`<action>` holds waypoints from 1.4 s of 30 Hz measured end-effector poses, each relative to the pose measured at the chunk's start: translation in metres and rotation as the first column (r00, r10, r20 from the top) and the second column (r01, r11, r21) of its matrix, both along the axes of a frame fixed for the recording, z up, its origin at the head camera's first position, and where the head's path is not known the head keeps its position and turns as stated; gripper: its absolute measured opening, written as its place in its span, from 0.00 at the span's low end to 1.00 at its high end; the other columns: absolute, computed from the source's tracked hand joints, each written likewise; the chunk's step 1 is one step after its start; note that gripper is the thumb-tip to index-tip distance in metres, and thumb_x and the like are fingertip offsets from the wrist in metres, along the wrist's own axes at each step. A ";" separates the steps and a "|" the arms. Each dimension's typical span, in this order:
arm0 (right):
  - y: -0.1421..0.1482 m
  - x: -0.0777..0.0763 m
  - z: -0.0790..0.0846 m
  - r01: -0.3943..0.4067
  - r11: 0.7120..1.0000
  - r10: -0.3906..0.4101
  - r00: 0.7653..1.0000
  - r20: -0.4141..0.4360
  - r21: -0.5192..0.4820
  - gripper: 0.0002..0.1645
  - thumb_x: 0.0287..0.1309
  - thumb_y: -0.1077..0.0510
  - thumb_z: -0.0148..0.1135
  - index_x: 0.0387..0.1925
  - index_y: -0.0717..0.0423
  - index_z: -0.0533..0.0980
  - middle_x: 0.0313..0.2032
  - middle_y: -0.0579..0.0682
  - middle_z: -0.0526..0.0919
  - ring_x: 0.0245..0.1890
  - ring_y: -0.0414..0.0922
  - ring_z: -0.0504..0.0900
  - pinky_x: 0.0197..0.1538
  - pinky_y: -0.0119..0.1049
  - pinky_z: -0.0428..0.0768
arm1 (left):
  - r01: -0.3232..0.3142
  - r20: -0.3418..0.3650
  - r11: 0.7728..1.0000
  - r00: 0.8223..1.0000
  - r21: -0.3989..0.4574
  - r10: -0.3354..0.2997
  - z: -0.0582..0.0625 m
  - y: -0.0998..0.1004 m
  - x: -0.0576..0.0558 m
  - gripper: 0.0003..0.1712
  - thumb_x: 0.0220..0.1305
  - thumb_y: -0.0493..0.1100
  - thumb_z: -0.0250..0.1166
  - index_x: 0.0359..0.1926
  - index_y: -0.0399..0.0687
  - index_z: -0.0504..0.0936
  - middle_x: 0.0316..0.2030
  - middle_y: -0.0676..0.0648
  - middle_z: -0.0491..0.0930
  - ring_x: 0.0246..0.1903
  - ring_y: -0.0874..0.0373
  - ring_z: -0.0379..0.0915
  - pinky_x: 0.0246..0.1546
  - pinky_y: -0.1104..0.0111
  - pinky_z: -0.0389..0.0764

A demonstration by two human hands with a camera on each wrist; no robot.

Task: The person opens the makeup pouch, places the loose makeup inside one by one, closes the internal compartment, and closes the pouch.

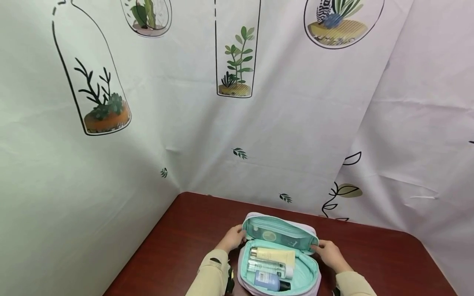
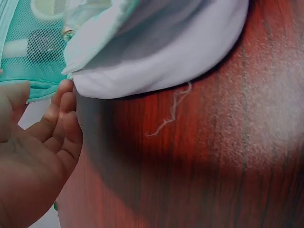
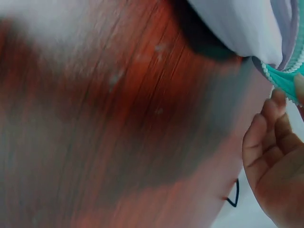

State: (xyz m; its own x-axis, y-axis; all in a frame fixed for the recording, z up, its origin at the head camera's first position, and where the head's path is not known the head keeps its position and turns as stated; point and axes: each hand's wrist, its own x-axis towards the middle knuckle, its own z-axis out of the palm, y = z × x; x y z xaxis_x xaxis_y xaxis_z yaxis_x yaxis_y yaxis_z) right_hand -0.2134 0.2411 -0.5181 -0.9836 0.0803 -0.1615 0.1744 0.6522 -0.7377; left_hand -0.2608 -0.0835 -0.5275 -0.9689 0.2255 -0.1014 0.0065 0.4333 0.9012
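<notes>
A pale lilac toiletry bag with a mint lining (image 1: 305,270) lies unzipped on the table, its lid (image 1: 292,227) tilted up at the back. Inside the lid is a mesh pocket (image 2: 40,66) with items behind the mesh. My left hand (image 1: 233,238) pinches the lid's left edge between thumb and fingers. On the opposite side, my right hand (image 1: 329,254) pinches the lid's zipped right edge (image 3: 285,85). In the bag's base lie a cream-yellow tube (image 1: 275,255), a clear green bottle (image 1: 267,266) and a blue-purple bottle with a black cap (image 1: 267,280).
The dark red wood-grain table (image 1: 207,218) extends around the bag. A white cloth backdrop with printed plants (image 1: 281,123) hangs behind it and along the left side. A loose pale thread (image 2: 173,111) lies beside the bag.
</notes>
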 end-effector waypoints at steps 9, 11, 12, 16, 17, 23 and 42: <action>0.000 -0.004 0.019 0.045 0.979 -0.064 0.994 -0.091 -0.199 0.09 0.59 0.65 0.55 0.28 0.68 0.77 0.16 0.49 0.76 0.19 0.43 0.74 0.27 0.38 0.72 | -0.056 -0.068 0.997 0.996 0.045 0.058 0.012 0.007 -0.006 0.15 0.71 0.36 0.45 0.32 0.33 0.75 0.26 0.42 0.75 0.25 0.55 0.66 0.25 0.67 0.66; 0.000 -0.005 0.028 0.045 0.975 -0.070 0.991 -0.111 -0.218 0.09 0.59 0.66 0.55 0.29 0.69 0.78 0.18 0.51 0.78 0.19 0.44 0.76 0.29 0.39 0.73 | -0.069 -0.100 0.996 0.992 0.054 0.074 0.018 0.009 -0.008 0.14 0.70 0.37 0.46 0.33 0.34 0.76 0.27 0.41 0.75 0.27 0.54 0.68 0.27 0.66 0.67; 0.001 -0.005 0.032 0.041 0.973 -0.069 0.991 -0.117 -0.227 0.09 0.59 0.65 0.55 0.31 0.70 0.78 0.19 0.52 0.79 0.20 0.45 0.77 0.29 0.39 0.72 | -0.073 -0.110 0.996 0.991 0.059 0.079 0.021 0.010 -0.008 0.14 0.70 0.37 0.46 0.33 0.34 0.76 0.28 0.41 0.75 0.28 0.53 0.68 0.28 0.65 0.67; 0.003 -0.005 0.047 0.045 0.971 -0.075 0.990 -0.120 -0.236 0.15 0.61 0.63 0.54 0.44 0.71 0.77 0.26 0.56 0.83 0.27 0.48 0.80 0.31 0.40 0.72 | -0.050 -0.123 0.990 0.990 0.130 0.067 0.031 0.012 -0.010 0.13 0.70 0.37 0.48 0.43 0.35 0.77 0.35 0.39 0.77 0.35 0.48 0.73 0.31 0.61 0.73; 0.004 -0.004 0.050 0.045 0.972 -0.074 0.990 -0.121 -0.230 0.17 0.62 0.63 0.52 0.48 0.71 0.75 0.29 0.56 0.83 0.27 0.49 0.79 0.31 0.40 0.72 | -0.038 -0.119 0.989 0.991 0.145 0.056 0.032 0.012 -0.010 0.14 0.70 0.37 0.48 0.48 0.35 0.77 0.39 0.38 0.78 0.37 0.48 0.74 0.34 0.59 0.74; 0.019 -0.003 0.055 -0.025 0.932 -0.002 0.997 -0.076 -0.360 0.22 0.63 0.65 0.47 0.56 0.68 0.71 0.37 0.52 0.79 0.25 0.46 0.73 0.30 0.40 0.75 | 0.043 -0.043 0.945 0.999 0.323 -0.031 0.033 -0.002 -0.012 0.22 0.65 0.30 0.50 0.60 0.39 0.72 0.54 0.39 0.73 0.31 0.54 0.73 0.34 0.57 0.76; 0.022 0.015 0.025 -0.233 0.933 0.233 0.972 -0.034 -0.274 0.17 0.57 0.59 0.61 0.37 0.69 0.65 0.21 0.46 0.71 0.19 0.41 0.68 0.23 0.32 0.68 | 0.238 0.015 0.967 0.971 0.089 -0.240 0.026 -0.012 0.003 0.19 0.49 0.36 0.71 0.41 0.39 0.73 0.27 0.50 0.71 0.19 0.59 0.63 0.18 0.68 0.66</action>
